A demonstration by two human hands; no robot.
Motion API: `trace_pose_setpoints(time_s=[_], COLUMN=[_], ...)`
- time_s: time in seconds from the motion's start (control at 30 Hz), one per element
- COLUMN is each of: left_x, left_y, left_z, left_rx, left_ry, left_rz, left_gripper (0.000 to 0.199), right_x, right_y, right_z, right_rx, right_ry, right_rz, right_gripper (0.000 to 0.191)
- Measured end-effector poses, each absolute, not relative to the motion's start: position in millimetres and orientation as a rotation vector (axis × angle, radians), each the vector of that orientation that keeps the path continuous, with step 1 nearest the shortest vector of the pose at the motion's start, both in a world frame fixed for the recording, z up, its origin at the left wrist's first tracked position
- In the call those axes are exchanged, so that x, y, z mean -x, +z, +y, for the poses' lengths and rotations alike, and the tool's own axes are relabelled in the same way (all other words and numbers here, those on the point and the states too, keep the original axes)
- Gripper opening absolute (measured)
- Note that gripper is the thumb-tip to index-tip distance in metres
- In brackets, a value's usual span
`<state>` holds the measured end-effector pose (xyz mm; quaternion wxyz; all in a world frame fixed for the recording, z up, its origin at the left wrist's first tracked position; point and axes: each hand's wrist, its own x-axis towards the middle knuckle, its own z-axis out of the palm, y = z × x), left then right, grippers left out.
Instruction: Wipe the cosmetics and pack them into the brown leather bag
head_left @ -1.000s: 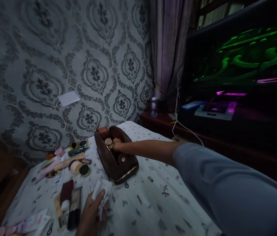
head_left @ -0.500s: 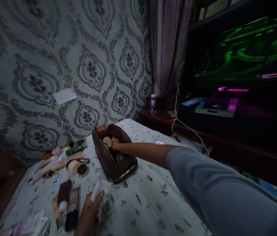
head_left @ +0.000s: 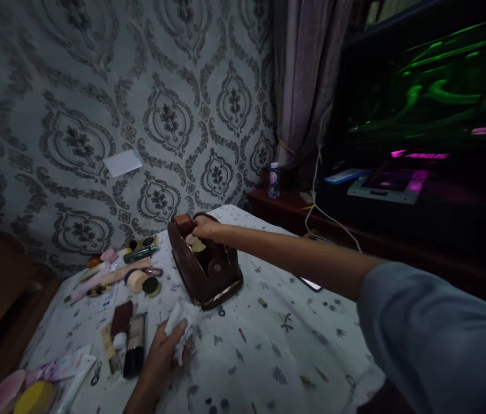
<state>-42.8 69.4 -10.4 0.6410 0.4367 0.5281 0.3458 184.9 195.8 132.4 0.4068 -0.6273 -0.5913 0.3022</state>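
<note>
A brown leather toiletry bag (head_left: 186, 273) stands unzipped on the patterned white sheet. My right hand (head_left: 205, 226) is at its far rim, fingers curled down into the opening; what they grip, if anything, is hidden. Below that hand, inside the bag, are a pale pinkish round thing (head_left: 191, 239) and a yellowish one (head_left: 198, 246). In front of the bag my left hand (head_left: 165, 351) is closed on a crumpled white tissue (head_left: 182, 322). Left of it lie a dark-capped foundation bottle (head_left: 134, 345) and a dark red tube (head_left: 121, 322) with a white cap.
Several cosmetics lie at the left, among them a green tube (head_left: 140, 254), a beige jar (head_left: 136, 280) and a dark green-lidded jar (head_left: 151, 286). A yellow round item (head_left: 35, 398) is near the lower left corner. A bottle (head_left: 274, 181) and a white cable (head_left: 333, 221) are at the right.
My right hand has moved up from inside the bag toward its far rim. My left hand still holds the tissue. The view has shifted slightly, bringing the round pink and yellow items into sight.
</note>
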Motion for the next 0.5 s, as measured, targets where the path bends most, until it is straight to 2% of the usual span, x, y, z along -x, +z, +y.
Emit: trace_pose_setpoints(time_s=[0.2,0.5], left_x=[37.6,37.4], left_y=[-8.9,-9.9], left_z=[65.0,64.4], left_rx=[-1.006,-1.011], left_ry=[0.890,0.882], left_rz=[1.217,1.250], left_gripper=[0.057,0.057], right_x=[-208.8,-215.6], right_y=[163.5,146.5], right_z=[177.0,163.1], right_rx=[1.406,1.335], right_ry=[0.695,0.843], right_rz=[-1.423,-1.361], right_gripper=[0.037,0.025])
